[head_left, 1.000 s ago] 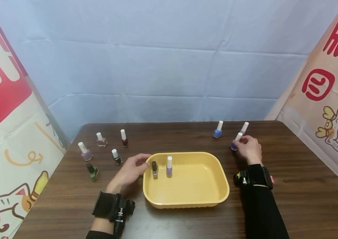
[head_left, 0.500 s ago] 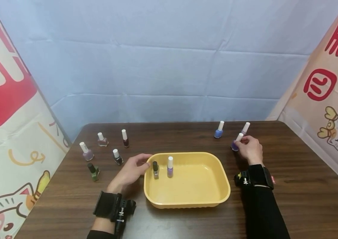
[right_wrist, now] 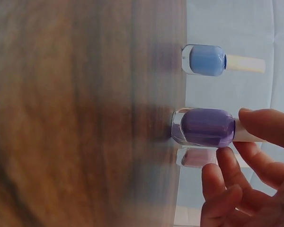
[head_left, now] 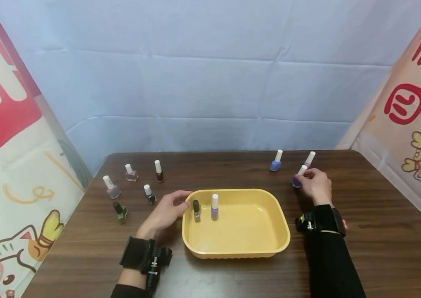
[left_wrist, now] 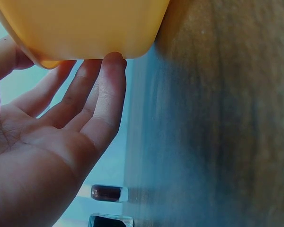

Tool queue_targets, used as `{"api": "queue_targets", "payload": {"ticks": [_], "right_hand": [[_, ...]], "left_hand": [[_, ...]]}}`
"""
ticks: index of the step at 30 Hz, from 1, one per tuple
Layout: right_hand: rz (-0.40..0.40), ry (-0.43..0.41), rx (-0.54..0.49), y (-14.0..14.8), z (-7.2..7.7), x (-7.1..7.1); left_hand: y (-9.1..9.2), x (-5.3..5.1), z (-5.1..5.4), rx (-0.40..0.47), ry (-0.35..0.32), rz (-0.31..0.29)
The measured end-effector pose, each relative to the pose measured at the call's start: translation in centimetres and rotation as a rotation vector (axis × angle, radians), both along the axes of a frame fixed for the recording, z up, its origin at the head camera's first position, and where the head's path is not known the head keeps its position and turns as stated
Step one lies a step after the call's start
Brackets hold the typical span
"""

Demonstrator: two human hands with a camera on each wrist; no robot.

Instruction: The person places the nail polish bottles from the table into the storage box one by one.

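Note:
At the right, my right hand (head_left: 317, 186) pinches the white cap of a dark purple nail polish bottle (right_wrist: 208, 127) between thumb and fingers. The bottle is upright at the table surface. Just behind it stands a pale pink-lilac nail polish (right_wrist: 199, 157), partly hidden, and a blue nail polish (head_left: 275, 165) is a little to the left. My left hand (head_left: 166, 211) holds the left back corner of a yellow tray (head_left: 236, 253), thumb at the rim and fingers against the outer wall. In the tray stand a black-capped nail polish (head_left: 197, 212) and a white-capped lilac one (head_left: 215, 209).
Several nail polish bottles stand on the table's left: a dark brown one (head_left: 159, 174), a black one (head_left: 150, 196), a pale brownish one (head_left: 131, 175), a lilac one (head_left: 113, 190) and a green one (head_left: 121, 215). A light blue cloth (head_left: 210, 82) hangs behind the table.
The whole head view has shifted slightly, so everything sits a bit further right. Both hands keep their holds, and no bottle has visibly moved on the table.

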State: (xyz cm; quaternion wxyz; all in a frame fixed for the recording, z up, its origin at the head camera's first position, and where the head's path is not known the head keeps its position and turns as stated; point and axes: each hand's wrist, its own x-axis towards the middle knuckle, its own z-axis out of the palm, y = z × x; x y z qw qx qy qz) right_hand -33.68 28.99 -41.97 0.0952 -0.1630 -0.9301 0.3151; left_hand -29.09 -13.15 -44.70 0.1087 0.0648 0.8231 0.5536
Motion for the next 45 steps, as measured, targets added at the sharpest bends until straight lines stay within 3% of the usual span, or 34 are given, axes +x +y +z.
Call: {"api": "queue_targets", "payload": {"ticks": [21,35,45], "right_hand": [[-0.024,-0.005,-0.018,0.1,0.3,0.1],[-0.035,0.01,-0.069,-0.5,1.2,0.4],[-0.016,0.058,-0.079,-1.3,2.8,0.9]], "left_hand": [[0.2,0.2,0.2,-0.008,-0.005,0.009],[0.2,0.2,0.2,-0.004,-0.014,0.007],[0.1,0.2,0.3,-0.003,-0.016,0.013]]}}
